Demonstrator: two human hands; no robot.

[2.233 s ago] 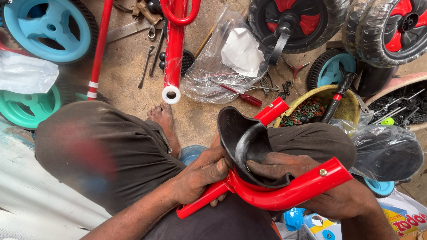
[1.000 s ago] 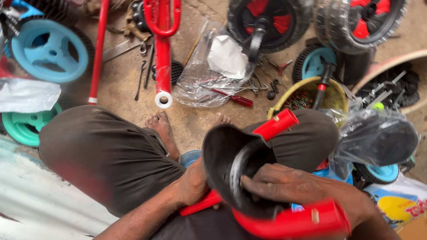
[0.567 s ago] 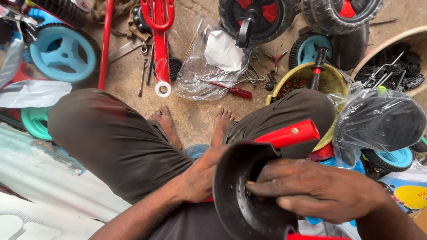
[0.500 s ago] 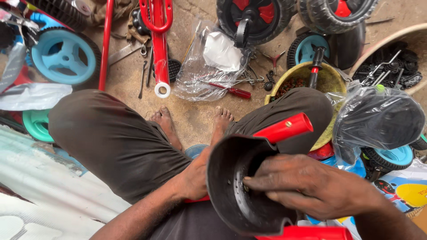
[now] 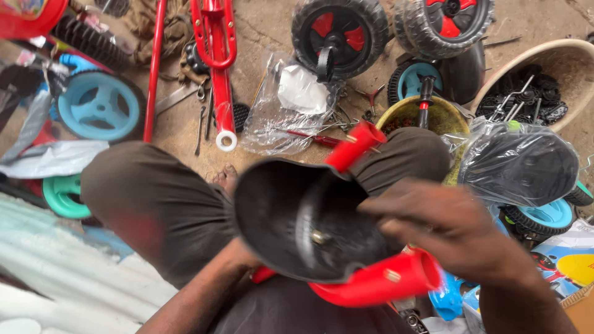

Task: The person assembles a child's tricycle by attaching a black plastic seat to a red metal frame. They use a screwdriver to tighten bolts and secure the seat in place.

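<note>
Black plastic seat [image 5: 303, 229] on red tubular frame [image 5: 377, 281], held over the lap.

Tilted up since a moment ago, underside now facing the camera, central bolt showing; image blurred. Right hand [image 5: 445, 229] lies over the seat's edge, fingers spread, grip loose; left hand [image 5: 244, 260] mostly hidden beneath, apparently clasping the frame. Loose wheels on the floor beyond.

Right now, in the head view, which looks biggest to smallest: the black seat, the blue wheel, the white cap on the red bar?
1. Black seat, though it is nearest the camera, so that inflates it.
2. Blue wheel.
3. White cap, clearly the smallest.
</note>
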